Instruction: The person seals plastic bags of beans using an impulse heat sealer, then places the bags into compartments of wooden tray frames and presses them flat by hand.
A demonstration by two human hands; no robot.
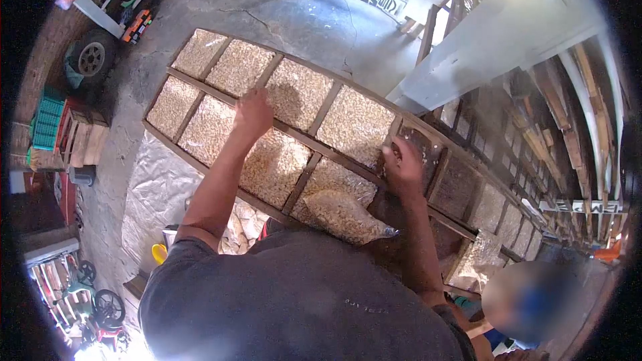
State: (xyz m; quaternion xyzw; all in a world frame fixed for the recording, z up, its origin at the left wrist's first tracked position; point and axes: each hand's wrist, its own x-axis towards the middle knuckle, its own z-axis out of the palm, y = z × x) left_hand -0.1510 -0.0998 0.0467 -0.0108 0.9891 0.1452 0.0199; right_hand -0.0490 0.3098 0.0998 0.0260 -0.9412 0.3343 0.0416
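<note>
A long wooden frame (277, 135), split into two rows of compartments, lies in front of me. Clear plastic bags of pale, split soybean-like pieces fill several compartments. My left hand (254, 115) rests at the middle divider, by the edge of a filled bag (297, 93); its fingertips are partly hidden. At the right end of another flat bag (354, 126), my right hand (405, 166) has its fingers bent and apart, near the divider, with nothing visible in them. Closer to my body, a plump bag (344, 215) with a gathered end lies partly on a flat one.
Compartments with a dark bottom (455, 190) lie right of my right hand. A person (528, 301) is at the lower right, near a propped bag (476, 261). A white slanted beam (481, 53) stands beyond the frame. Crates (83, 137) and a wheel (92, 59) are at left.
</note>
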